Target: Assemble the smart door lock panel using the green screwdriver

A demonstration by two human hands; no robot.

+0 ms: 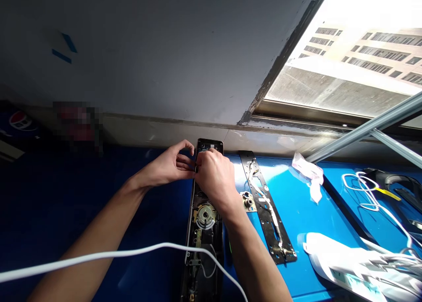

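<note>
A long, narrow black door lock housing (190, 227) lies opened on the blue table, its inside facing up. A round metal mechanism (206, 215) sits in its middle, and part of a circuit board (206, 146) shows at the far end. My left hand (173, 162) is at the housing's far left edge, its fingers bent against it. Over the far part of the housing, my right hand (216, 172) is closed with its fingertips pointing down. What those fingertips hold, if anything, is hidden. Just right of my right wrist lies a small metal plate with a round hub (248, 201).
A long black mounting plate (263, 201) with taped wires lies to the right. Beyond it are a crumpled pink wrapper (310, 174), a white power strip (332, 253) and coiled white cable (369, 192). Another white cable (132, 252) crosses the foreground. Wall and window (343, 69) stand behind.
</note>
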